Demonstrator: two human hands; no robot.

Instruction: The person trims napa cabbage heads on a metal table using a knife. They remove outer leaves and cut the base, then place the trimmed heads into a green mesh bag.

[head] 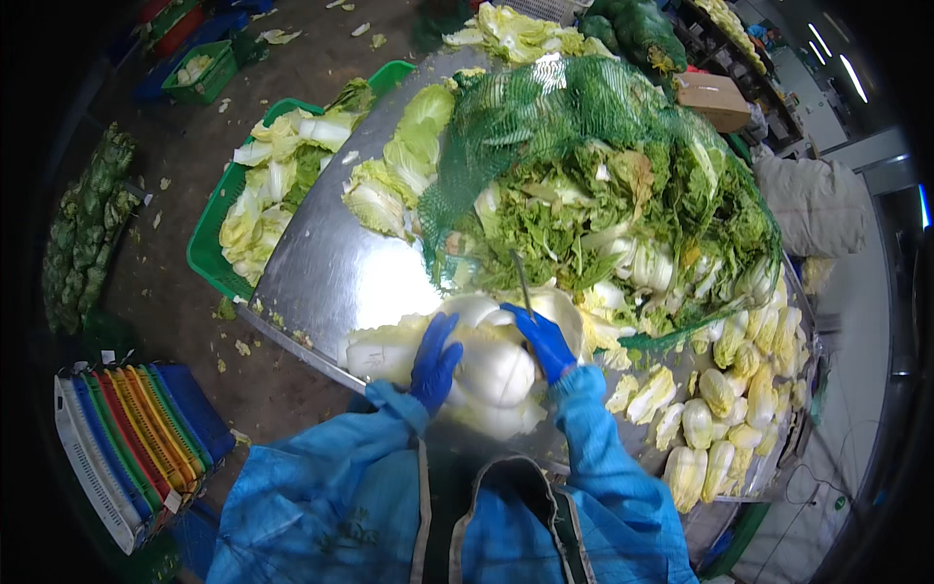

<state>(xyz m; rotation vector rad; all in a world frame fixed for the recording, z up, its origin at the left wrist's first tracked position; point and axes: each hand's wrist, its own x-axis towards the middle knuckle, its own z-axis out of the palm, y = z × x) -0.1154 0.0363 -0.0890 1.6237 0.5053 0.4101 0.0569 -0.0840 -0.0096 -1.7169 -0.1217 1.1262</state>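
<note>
A pale napa cabbage lies at the near edge of the steel table, between my two hands, amid loose outer leaves. My left hand, in a blue glove, is at the cabbage's left side with thumb and fingers apart; whether it touches is unclear. My gloved right hand grips a knife at the cabbage's right side. The blade points away from me, and the handle is mostly hidden by the hand. Beyond my hands, untrimmed cabbages spill from a green mesh sack.
Trimmed cabbages are piled on the table's right side. A green crate of leaves stands beyond the steel table's left edge. Stacked colored crates and a full mesh sack are on the floor at left.
</note>
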